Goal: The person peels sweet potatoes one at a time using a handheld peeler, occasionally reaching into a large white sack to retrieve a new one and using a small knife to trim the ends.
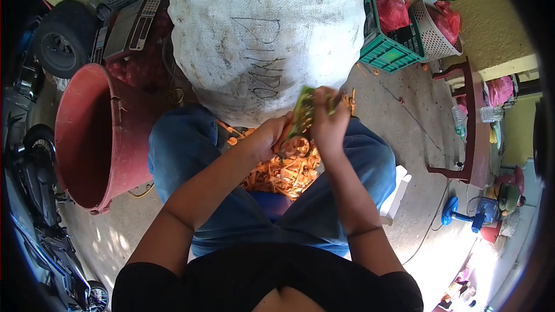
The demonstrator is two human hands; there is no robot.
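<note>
My left hand (273, 136) is closed round an orange-brown root vegetable (284, 141) that looks like a carrot; the fingers hide part of it. My right hand (330, 121), blurred by motion, grips a green slicer with holes (303, 113). The slicer stands tilted between the hands, close against the vegetable. Below them, between my knees, lies a heap of orange strips (283, 174). Some strips are also scattered near the foot of a large white woven sack (266, 40), which stands upright in front of me with dark lettering on it.
At left a big red tub (113, 138) lies tipped toward me, near a scale (132, 29) and a tyre (62, 40). A motorcycle (49, 214) stands beyond. Back right are a green crate (393, 49) and a white basket (430, 37) with red bags. A blue fan (462, 216) stands right.
</note>
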